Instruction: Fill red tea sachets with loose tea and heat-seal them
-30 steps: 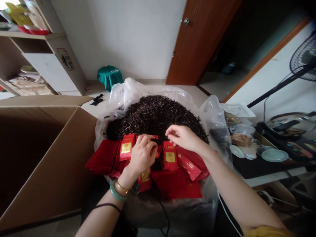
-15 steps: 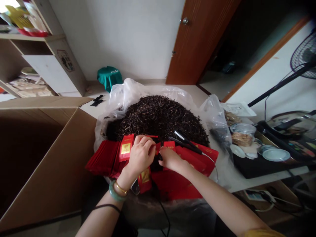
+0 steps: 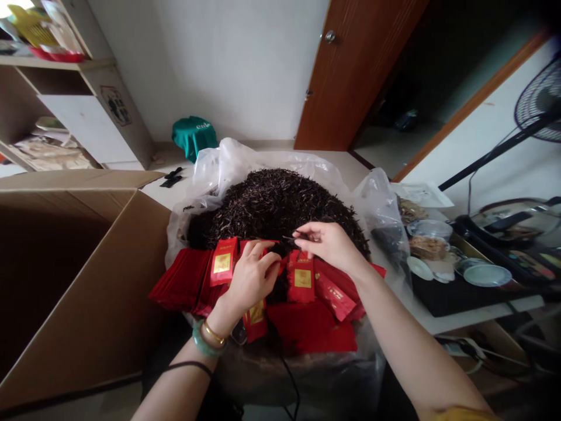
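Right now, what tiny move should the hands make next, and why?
Maybe bring the right hand a little closer to the left hand: the right seems to pinch a few dark bits, like those in the pile, and there's a gap between it and the left, which is over the red packets.

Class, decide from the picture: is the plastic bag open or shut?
Open: the bag spreads around the dark heap, whose top lies uncovered.
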`<state>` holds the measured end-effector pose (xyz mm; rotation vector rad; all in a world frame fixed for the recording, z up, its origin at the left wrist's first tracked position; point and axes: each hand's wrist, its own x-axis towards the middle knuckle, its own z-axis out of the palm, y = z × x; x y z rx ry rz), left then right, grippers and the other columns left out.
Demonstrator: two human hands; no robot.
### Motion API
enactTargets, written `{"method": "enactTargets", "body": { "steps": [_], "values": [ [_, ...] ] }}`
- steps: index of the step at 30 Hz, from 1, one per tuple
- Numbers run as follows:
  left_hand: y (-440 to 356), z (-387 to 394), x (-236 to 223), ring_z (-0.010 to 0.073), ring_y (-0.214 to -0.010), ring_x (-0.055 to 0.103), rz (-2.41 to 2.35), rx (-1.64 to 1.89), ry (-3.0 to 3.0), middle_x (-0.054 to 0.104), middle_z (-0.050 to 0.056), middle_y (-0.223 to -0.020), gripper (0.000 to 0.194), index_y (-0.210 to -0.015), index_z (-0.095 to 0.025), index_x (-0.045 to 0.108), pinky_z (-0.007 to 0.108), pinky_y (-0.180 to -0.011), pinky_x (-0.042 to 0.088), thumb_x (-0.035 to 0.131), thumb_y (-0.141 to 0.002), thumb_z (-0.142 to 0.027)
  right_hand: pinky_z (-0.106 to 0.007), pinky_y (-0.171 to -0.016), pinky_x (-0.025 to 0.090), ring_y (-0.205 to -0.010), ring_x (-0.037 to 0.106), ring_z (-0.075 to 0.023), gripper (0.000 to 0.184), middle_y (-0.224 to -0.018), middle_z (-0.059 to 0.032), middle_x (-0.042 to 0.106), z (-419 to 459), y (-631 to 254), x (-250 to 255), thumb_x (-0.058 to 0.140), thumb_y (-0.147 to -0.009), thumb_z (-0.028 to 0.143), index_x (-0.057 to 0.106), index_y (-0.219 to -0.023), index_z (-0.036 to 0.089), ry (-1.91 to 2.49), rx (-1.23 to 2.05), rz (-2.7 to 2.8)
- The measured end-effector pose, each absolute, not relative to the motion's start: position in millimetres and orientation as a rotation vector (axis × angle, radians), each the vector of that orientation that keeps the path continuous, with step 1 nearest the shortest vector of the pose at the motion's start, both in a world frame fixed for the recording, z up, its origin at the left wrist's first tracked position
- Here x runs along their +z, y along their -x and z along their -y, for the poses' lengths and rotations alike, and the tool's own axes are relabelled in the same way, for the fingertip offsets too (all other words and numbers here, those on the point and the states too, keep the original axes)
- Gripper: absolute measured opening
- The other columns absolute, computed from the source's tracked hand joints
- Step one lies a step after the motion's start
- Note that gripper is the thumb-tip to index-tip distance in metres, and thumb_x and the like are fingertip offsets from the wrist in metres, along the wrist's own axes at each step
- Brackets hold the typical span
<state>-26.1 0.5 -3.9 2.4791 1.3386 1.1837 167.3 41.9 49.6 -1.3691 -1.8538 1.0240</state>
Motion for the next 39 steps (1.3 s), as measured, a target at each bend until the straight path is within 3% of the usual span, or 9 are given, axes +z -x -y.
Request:
{"method": "enactTargets", "body": {
  "steps": [4, 11, 15, 26, 32, 36, 39],
  "values": [
    [25.9, -1.1, -4.6, 0.0253, -0.104, 0.053, -1.317, 1.209, -2.486, 0.063, 0.010, -0.110, 0.011, -0.086, -0.020, 0.066, 0.043, -0.087, 0.051, 0.055, -0.086, -0.016, -0.027, -0.068, 0.055, -0.072, 0.068, -0.0153, 0.025, -0.088, -0.0036, 0.074, -40.1, -146.0, 58.4, 0.065, -0.073, 0.017, 0.073, -0.097, 0.019, 1.272, 0.873, 2.006],
    [26.8, -1.0, -3.9, 0.0248, -0.104, 0.053, -1.341, 1.189, -2.496, 0.062, 0.009, -0.109, 0.011, -0.084, -0.021, 0.066, 0.042, -0.088, 0.051, 0.055, -0.086, -0.016, -0.029, -0.081, 0.054, -0.082, 0.069, -0.0168, 0.024, -0.096, -0.0032, 0.075, -39.7, -138.8, 53.7, 0.061, -0.079, 0.011, 0.074, -0.096, 0.021, 1.218, 0.670, 2.180],
    [26.0, -0.2, -3.8, 0.0247, -0.103, 0.053, -1.350, 1.198, -2.499, 0.061, 0.009, -0.107, 0.010, -0.084, -0.020, 0.066, 0.042, -0.087, 0.052, 0.056, -0.086, -0.017, -0.028, -0.080, 0.055, -0.085, 0.069, -0.0168, 0.021, -0.098, -0.0044, 0.074, -37.0, -137.2, 55.1, 0.059, -0.081, 0.013, 0.075, -0.093, 0.021, 1.180, 0.648, 2.125],
    [26.1, -1.2, -4.2, 0.0245, -0.102, 0.054, -1.290, 1.243, -2.506, 0.064, 0.010, -0.107, 0.011, -0.084, -0.018, 0.067, 0.041, -0.087, 0.052, 0.056, -0.086, -0.015, -0.033, -0.072, 0.061, -0.078, 0.073, -0.0202, 0.027, -0.098, -0.0081, 0.075, -43.4, -153.7, 46.6, 0.061, -0.081, 0.028, 0.072, -0.103, 0.017, 1.238, 1.092, 1.729],
    [25.7, -0.8, -4.8, 0.0233, -0.099, 0.055, -1.275, 1.248, -2.527, 0.065, 0.008, -0.103, 0.011, -0.085, -0.019, 0.066, 0.039, -0.085, 0.052, 0.056, -0.086, -0.015, -0.037, -0.088, 0.055, -0.094, 0.069, -0.0223, 0.023, -0.100, -0.0061, 0.074, -37.7, -186.7, 34.4, 0.066, -0.077, 0.022, 0.073, -0.098, 0.022, 1.306, 0.780, 2.032],
    [23.1, -0.5, -7.8, 0.0217, -0.094, 0.057, -1.202, 1.262, -2.567, 0.065, 0.008, -0.100, 0.011, -0.086, -0.018, 0.067, 0.036, -0.080, 0.054, 0.056, -0.088, -0.017, -0.031, -0.074, 0.057, -0.083, 0.069, -0.0185, 0.035, -0.099, -0.0076, 0.071, -33.2, -173.5, 18.2, 0.065, -0.080, 0.024, 0.065, -0.115, 0.020, 1.296, 0.687, 1.993],
    [23.0, -1.2, -10.4, 0.0208, -0.091, 0.059, -1.182, 1.249, -2.577, 0.064, 0.009, -0.101, 0.012, -0.086, -0.018, 0.067, 0.035, -0.078, 0.054, 0.056, -0.089, -0.019, -0.029, -0.072, 0.056, -0.076, 0.068, -0.0162, 0.025, -0.089, -0.0046, 0.073, -35.0, -154.0, 12.7, 0.066, -0.079, 0.019, 0.070, -0.103, 0.021, 1.223, 0.647, 2.028]
  ]
}}
